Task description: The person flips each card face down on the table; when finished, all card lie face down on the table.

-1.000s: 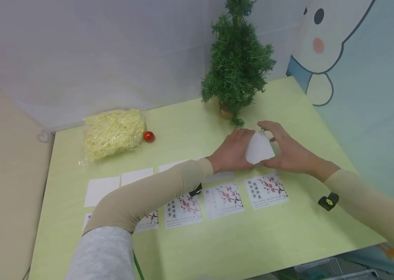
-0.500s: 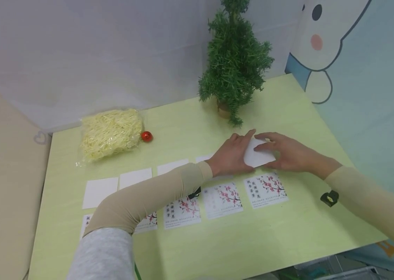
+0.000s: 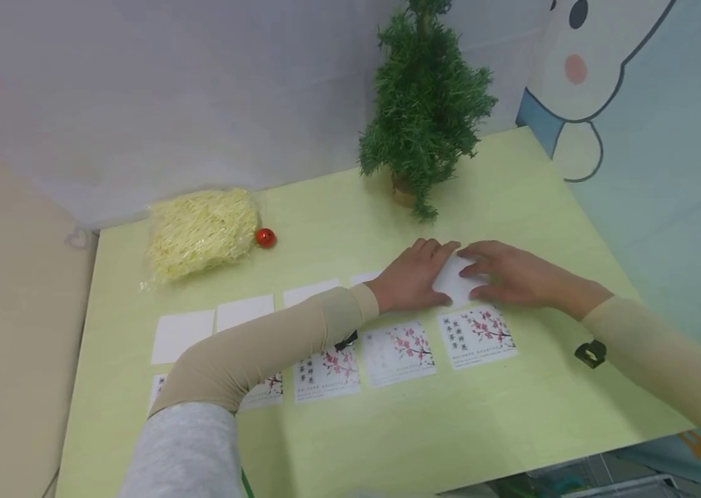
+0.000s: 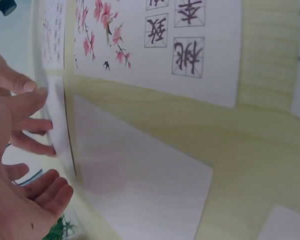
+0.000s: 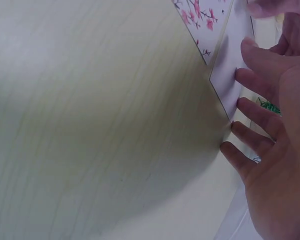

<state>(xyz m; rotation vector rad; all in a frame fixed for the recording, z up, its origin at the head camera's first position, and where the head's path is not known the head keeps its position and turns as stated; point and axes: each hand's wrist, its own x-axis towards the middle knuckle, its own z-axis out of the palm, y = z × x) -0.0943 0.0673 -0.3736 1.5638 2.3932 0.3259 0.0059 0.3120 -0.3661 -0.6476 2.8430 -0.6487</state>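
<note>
A blank white card (image 3: 458, 282) lies flat on the table, between the two hands. Its left side is met by the left hand (image 3: 414, 278), with the thumb spread low and the fingers up. From the right, the right hand (image 3: 515, 277) reaches over with its fingertips on the card. In the right wrist view this right hand (image 5: 282, 130) has its fingers spread along the edge of the white card (image 5: 229, 75). Just below the card is a printed card (image 3: 477, 336) with pink blossoms and dark characters.
A row of printed cards (image 3: 397, 354) and a row of blank cards (image 3: 184, 337) lie partly beneath the left sleeve (image 3: 276, 346). At the back stand a small green tree (image 3: 425, 111), a bag of yellow shreds (image 3: 204, 232) and a red ball (image 3: 266, 238).
The white card has come down from a tilted position between the hands to lie flat above the printed card. Both hands have lowered with it, and the right fingers have moved over it.
</note>
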